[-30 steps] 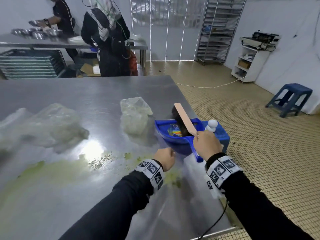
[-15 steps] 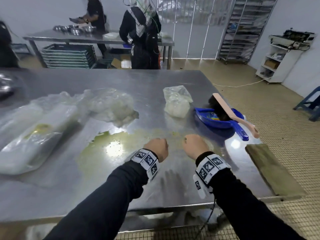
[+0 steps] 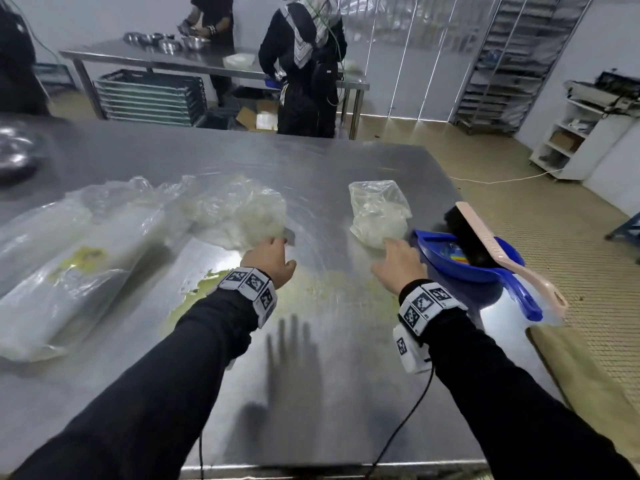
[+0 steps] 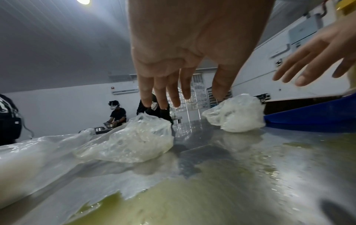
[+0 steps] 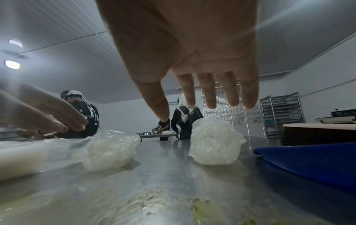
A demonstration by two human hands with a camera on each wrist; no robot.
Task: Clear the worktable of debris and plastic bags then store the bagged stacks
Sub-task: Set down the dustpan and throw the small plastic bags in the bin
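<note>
- The left hand [image 3: 273, 258] reached over the steel table [image 3: 311, 393] with its fingers [image 4: 161, 97] straight and slightly spread, holding nothing; the tips hung at the near edge of a crumpled plastic bag [image 3: 242, 216], and the views do not settle whether they touched it.
- The right hand [image 3: 398, 268] was likewise stretched out flat, its fingers [image 5: 210, 97] apart and empty, just short of a smaller bunched bag [image 3: 377, 216] that stood upright as a rounded lump.
- That smaller bag sat toward the table's right side, just beside a blue dustpan [image 3: 467, 261].
- The dustpan's handle pointed toward the near right corner of the table; a brush [image 3: 502, 254] with a pale handle lay in it, its long axis running the same way and its handle end overhanging the edge.
- Two long bagged stacks [image 3: 69, 271] lay at the left of the table, side by side, their long axes running diagonally from the near left toward the far middle.
- The crumpled bag lay at the far end of those stacks, touching loose plastic that trailed from them.
- A yellow-green smear of debris [image 3: 311, 289] spread across the table between and beneath the two wrists.
- Beyond, two people stood at a second steel table [image 3: 156, 62] carrying metal bowls.
</note>
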